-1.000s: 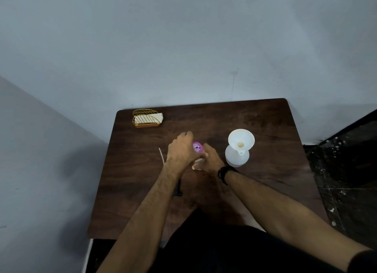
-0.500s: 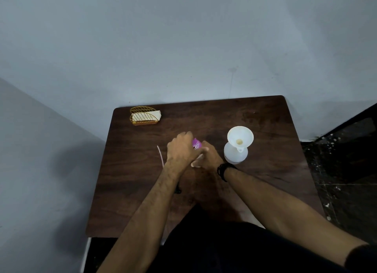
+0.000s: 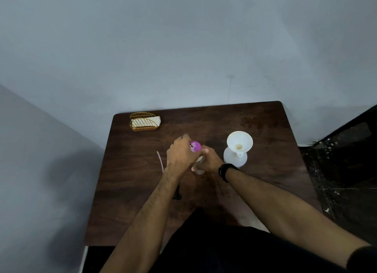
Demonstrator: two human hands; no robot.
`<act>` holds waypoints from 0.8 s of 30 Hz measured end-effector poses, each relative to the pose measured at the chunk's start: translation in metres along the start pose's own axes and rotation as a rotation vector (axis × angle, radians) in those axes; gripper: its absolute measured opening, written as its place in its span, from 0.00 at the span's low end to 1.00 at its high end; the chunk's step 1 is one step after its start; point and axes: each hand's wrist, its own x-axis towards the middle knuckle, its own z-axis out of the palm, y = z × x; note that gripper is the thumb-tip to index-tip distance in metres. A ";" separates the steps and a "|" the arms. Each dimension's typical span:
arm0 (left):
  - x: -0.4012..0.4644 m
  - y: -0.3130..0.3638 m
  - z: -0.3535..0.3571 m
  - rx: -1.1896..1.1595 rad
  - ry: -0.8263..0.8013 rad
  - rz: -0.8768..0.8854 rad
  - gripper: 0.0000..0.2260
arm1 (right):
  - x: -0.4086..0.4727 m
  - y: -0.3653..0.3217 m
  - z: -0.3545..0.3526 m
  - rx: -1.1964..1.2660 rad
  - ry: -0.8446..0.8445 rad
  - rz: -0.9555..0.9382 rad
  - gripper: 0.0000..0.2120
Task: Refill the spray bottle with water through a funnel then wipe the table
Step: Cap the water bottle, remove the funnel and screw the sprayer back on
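Dark wooden table [image 3: 130, 191]: at frame centre both hands clasp a water bottle; left hand [image 3: 180, 153] curls round its purple cap [image 3: 195, 146], right hand [image 3: 210, 162] grips its body. Right of them, funnel [image 3: 240, 142] sits in spray bottle [image 3: 234, 157]. Likely uncapping; pouring comes next.

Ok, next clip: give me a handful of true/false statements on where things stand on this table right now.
1. The white funnel sits in the mouth of the white bottle. True.
2. Both hands are on the funnel. False: the left hand and right hand hold a purple-capped bottle beside it.
3. A gold wire holder stands at the table's far left corner. True.
4. The right wrist is bare. False: it wears a black band.
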 end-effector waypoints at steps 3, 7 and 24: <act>0.005 -0.012 -0.003 -0.133 -0.062 0.037 0.23 | -0.005 -0.002 0.001 0.041 -0.006 -0.028 0.32; 0.016 -0.023 -0.012 -0.263 -0.123 0.079 0.26 | -0.007 -0.006 -0.005 0.114 -0.017 -0.022 0.33; 0.012 -0.039 0.008 -1.358 -0.029 -0.227 0.21 | -0.021 -0.033 -0.008 0.618 -0.207 -0.004 0.21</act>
